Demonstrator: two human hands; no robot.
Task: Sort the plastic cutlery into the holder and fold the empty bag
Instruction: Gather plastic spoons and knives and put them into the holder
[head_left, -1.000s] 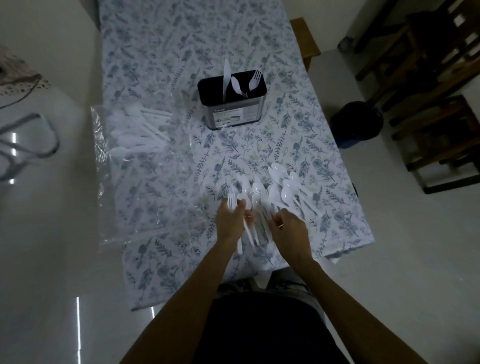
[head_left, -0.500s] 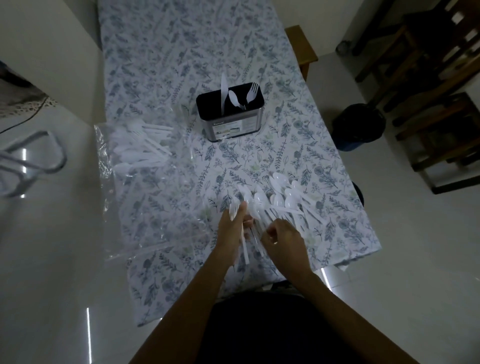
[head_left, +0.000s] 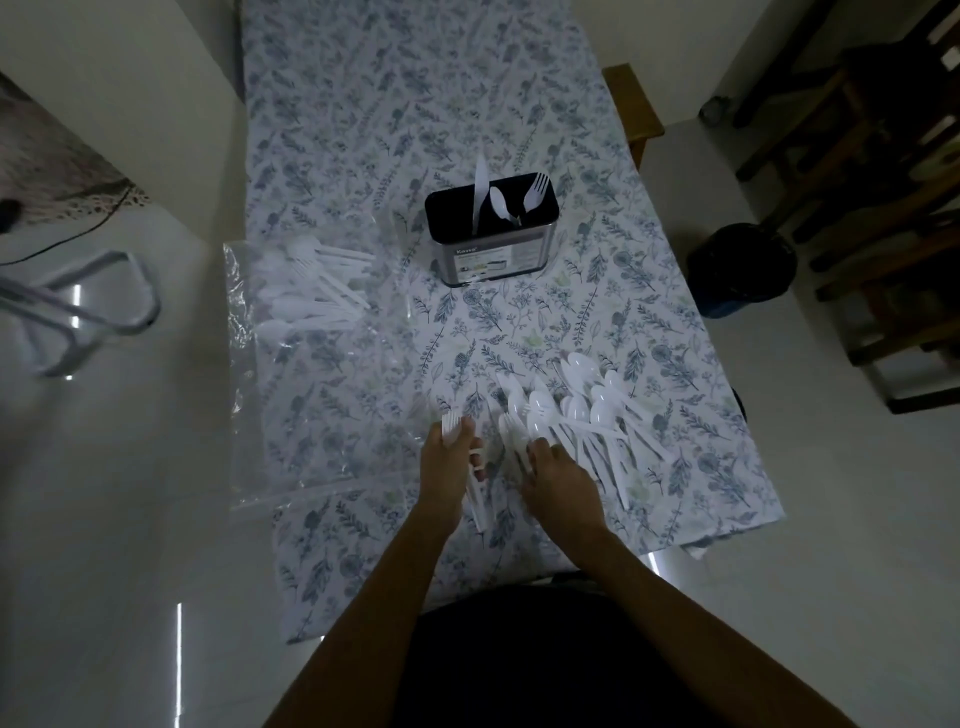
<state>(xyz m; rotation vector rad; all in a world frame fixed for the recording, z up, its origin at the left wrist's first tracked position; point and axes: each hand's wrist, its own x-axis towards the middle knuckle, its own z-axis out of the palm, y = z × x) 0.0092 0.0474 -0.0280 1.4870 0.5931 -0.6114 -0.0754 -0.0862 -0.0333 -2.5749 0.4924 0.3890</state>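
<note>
Dim light falls on your floral tablecloth (head_left: 363, 156). At left the clear bag (head_left: 270, 364) lies flat with cutlery inside, not yet emptied. Your left hand (head_left: 449, 467) pinches a fork (head_left: 451, 427) to collect it; your right hand (head_left: 558, 480), fingers loose, picks through the spoon pile (head_left: 587, 410), gripping nothing that I can tell. Beyond stands the holder (head_left: 493, 249).

One holder (head_left: 492, 244) stands mid-tabletop with three pieces in it: one knife (head_left: 479, 193), one spoon (head_left: 500, 203), one fork (head_left: 536, 190). One clear bag (head_left: 306, 374) overhangs the left edge (its contents too blurred to count). Two hands work near the front edge.
</note>
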